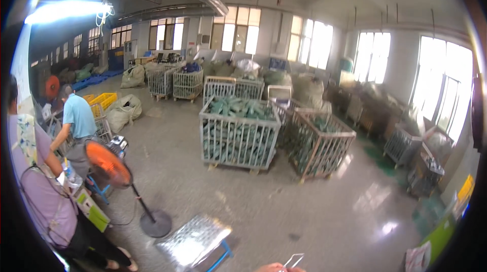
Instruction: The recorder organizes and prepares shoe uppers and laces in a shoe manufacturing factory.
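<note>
Only the tips of my hands reach into the picture at the lower edge, cut off by the rim. My left hand [270, 268] is closed at the base of a thin, shiny, bent frame-like piece [294, 259], whose exact kind I cannot make out. Close beside it, the fingertips of my right hand [297, 270] pinch the same piece from the right. The piece sticks up between the fingers and tilts to the right. Nearest to my hands, to the left, stands a low stool [195, 241] with a shiny, patterned top and blue legs.
An orange-bladed floor fan [109, 165] stands left of the stool. Two people [50, 191] [80, 115] work at the left. Ahead are a grey barred cart [239, 137] full of greenish pieces and a brownish barred cart [320, 142]. Large sacks [124, 112] lie farther back; more carts [402, 144] line the right.
</note>
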Available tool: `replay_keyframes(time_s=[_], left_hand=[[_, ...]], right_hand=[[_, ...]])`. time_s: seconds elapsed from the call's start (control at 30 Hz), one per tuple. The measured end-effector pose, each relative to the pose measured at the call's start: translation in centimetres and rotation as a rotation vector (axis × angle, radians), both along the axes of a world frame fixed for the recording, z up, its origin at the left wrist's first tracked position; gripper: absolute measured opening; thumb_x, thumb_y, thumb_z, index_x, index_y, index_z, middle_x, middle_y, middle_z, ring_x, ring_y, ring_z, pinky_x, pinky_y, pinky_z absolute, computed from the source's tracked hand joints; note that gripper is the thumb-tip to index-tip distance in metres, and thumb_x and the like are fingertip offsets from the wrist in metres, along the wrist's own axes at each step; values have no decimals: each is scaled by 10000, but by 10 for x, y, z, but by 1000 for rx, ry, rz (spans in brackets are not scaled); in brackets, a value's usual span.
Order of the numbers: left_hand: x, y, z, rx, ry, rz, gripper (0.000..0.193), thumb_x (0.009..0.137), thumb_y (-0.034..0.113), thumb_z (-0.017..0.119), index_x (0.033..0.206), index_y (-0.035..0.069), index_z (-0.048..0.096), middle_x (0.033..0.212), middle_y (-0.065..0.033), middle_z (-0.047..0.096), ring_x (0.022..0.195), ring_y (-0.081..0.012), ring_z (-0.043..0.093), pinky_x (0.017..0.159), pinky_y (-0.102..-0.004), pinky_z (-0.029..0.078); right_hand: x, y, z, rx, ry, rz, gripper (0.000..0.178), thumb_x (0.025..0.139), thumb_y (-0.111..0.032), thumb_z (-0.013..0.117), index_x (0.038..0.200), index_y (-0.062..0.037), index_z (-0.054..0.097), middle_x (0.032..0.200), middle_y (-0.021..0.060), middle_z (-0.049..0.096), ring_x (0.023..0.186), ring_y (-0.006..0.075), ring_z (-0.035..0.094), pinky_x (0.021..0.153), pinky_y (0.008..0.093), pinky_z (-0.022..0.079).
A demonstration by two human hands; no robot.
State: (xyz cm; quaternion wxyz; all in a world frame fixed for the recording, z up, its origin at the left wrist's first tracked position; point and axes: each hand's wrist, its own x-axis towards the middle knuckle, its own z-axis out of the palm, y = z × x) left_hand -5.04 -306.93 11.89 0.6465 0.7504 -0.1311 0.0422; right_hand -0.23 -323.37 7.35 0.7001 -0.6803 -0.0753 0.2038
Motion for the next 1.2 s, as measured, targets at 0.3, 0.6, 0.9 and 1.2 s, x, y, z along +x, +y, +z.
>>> replay_keyframes(time_s=[0.3,0.6,0.9,1.2], left_hand=[[174,23,8,17,-117,-29,166,850,141,474,910,17,565,954,-95,569,856,-195,547,742,-310,445],[340,101,51,-540,350,245,341,866,190,510,1139,-15,513,527,80,397,449,-4,361,412,-147,299],[405,258,79,226,195,1081,245,859,141,452,1049,62,585,555,9,439,476,-69,396,422,-235,314],[311,408,-25,-293,111,1931,166,842,102,475,896,-24,567,801,-36,549,693,-159,487,605,-295,417]], right_hand=[[198,13,-3,88,-106,311,307,797,80,456,1090,6,509,930,20,567,815,95,528,689,234,440],[356,54,3,200,164,640,145,840,-201,550,818,-57,541,657,-19,490,555,81,436,482,228,355],[572,206,2,-81,-598,901,243,802,-257,539,759,-20,563,686,150,574,582,260,518,564,355,421],[598,449,-2,-177,-738,1456,230,779,-291,499,775,-93,617,699,141,594,632,306,568,571,389,437]])
